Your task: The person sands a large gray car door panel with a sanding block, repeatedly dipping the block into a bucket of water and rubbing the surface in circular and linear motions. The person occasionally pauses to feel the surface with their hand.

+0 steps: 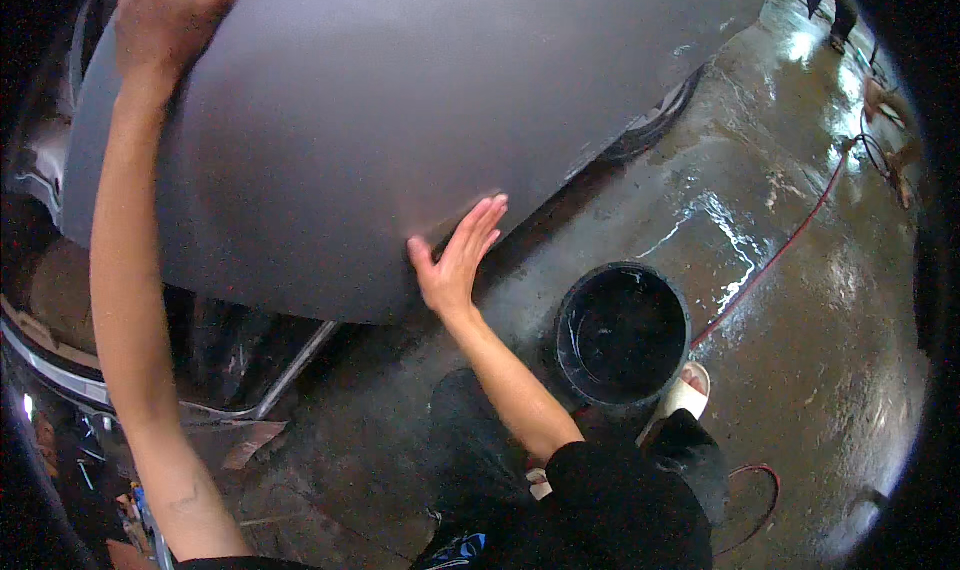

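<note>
A large dark grey car body panel [330,140] with a dull surface fills the upper middle of the head view. My right hand [460,255] lies against its near right edge, fingers stretched out and thumb apart, with nothing held in it. Up at the top left, my left hand [170,15] is at the panel's far left side. Its thumb shows, but the other fingers are cut off by the picture's upper edge, so their grip is hidden.
A black bucket [625,335] stands on the wet floor [800,320] right of my right forearm, near my foot in a light shoe [688,390]. A red hose [800,232] runs along the floor. Another person's legs [840,15] show at the far right. Car parts [70,380] lie lower left.
</note>
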Motion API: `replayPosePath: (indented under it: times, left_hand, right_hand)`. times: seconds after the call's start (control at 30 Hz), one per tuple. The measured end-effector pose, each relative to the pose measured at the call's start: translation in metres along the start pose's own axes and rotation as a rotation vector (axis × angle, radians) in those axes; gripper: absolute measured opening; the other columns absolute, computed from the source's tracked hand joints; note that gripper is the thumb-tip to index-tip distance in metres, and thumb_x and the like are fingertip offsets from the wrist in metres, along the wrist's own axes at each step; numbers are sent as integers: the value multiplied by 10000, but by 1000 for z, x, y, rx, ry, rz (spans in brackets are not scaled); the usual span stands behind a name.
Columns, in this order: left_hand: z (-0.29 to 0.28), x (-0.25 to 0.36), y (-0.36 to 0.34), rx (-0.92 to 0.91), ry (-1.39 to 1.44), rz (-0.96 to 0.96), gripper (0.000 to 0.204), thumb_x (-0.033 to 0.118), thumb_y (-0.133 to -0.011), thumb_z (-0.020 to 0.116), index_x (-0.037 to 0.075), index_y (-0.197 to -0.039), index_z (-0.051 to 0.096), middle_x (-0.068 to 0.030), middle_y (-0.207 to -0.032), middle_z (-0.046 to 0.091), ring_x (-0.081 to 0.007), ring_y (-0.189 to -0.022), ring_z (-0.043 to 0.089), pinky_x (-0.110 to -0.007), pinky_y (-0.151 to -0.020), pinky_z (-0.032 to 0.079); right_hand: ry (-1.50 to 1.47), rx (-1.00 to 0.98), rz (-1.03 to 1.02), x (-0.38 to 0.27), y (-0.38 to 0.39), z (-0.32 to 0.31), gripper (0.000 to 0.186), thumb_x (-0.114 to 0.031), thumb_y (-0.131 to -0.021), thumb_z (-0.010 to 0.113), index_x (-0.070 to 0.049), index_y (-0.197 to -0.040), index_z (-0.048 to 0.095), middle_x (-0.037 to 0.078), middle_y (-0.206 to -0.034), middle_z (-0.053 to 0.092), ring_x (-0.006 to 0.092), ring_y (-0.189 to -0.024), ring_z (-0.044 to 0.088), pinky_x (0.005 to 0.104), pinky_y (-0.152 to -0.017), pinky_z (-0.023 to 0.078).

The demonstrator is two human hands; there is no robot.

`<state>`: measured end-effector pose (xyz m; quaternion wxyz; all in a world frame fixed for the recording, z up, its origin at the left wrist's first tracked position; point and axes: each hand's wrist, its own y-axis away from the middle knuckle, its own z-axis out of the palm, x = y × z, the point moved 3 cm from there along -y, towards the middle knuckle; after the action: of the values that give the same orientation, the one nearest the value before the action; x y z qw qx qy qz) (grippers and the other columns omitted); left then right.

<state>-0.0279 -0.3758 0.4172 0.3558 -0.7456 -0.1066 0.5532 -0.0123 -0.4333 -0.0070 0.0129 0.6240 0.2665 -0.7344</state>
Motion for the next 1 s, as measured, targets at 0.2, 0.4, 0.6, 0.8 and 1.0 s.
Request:
replayPosePath:
  times: [0.2,0.4,0.6,0.8,1.0]
  left_hand:
    - [-12,-4,4,-2,16,9,427,297,-873,644,138,-1269,637,-175,-1440,484,-375,-1367,407,-483,-1128,326]
    - [-3,-21,9,11,-13,37,423,308,-872,657,131,-1255,641,-205,-1410,497,-391,-1353,413,-497,-1123,318]
    - [-3,-22,8,-5,23,41,452,365,-890,633,162,-1293,620,-192,-1436,464,-372,-1379,381,-516,-1119,312]
    - [-2,-32,9,47,132,-13,451,364,-905,614,201,-1325,607,-172,-1454,446,-338,-1396,360,-520,-1134,296]
    - [-29,-75,27,218,265,-158,389,228,-865,656,141,-1243,637,-176,-1406,489,-354,-1349,418,-502,-1117,327]
  right_hand:
    - [20,133,-23,13,-234,-93,1012,-708,-926,375,1,-1551,13,212,-1626,-38,355,-1508,-42,640,-1144,-20]
    - [135,98,-336,-48,-128,-33,978,-633,-914,482,-37,-1565,59,229,-1623,35,411,-1500,19,656,-1139,-15]
    - [343,-145,-632,-138,-112,-28,973,-716,-849,502,-62,-1533,276,183,-1606,211,392,-1492,145,696,-1108,-63]
    - [343,187,-509,-171,-312,-77,901,-612,-908,502,-5,-1525,254,200,-1602,205,475,-1465,132,683,-1124,111]
    - [371,-195,-945,-220,-94,9,994,-742,-790,544,-86,-1511,351,170,-1610,207,546,-1445,92,693,-1120,89]
